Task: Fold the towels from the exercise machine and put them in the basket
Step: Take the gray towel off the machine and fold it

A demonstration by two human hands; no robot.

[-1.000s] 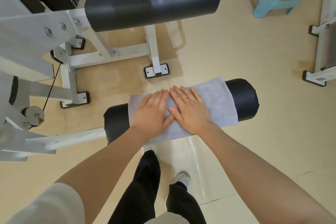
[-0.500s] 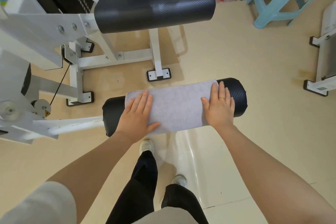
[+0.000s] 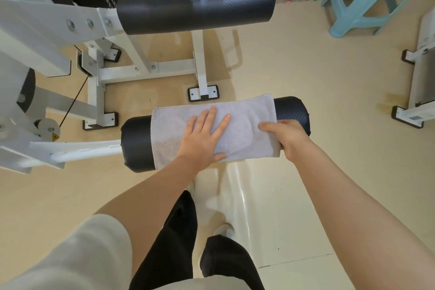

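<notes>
While the grey towel [image 3: 211,125] lies draped over the black roller pad [image 3: 292,110] at the centre of the frame, the left hand [image 3: 202,141] rests flat on its middle, fingers spread, pressing the cloth against the padding. The right hand [image 3: 284,136] is closed over the towel's right-hand edge, thumb on top and fingers curled underneath; it appears to be pinching that edge, though the fingertips are hidden.

Assessment: the step in hand looks like a crosswise fold, right end carried over to the left end. To do it well, the right hand should lift the whole short edge, both corners together, and lay it level with the stitched left edge. The left hand should hold the middle firm, since the rounded pad offers little flat support and the cloth may slide off toward the floor. Pressing the crease afterwards is advisable.

No basket is in view. The black seat pad [image 3: 195,0] sits in the upper centre, bare of towels.
</notes>
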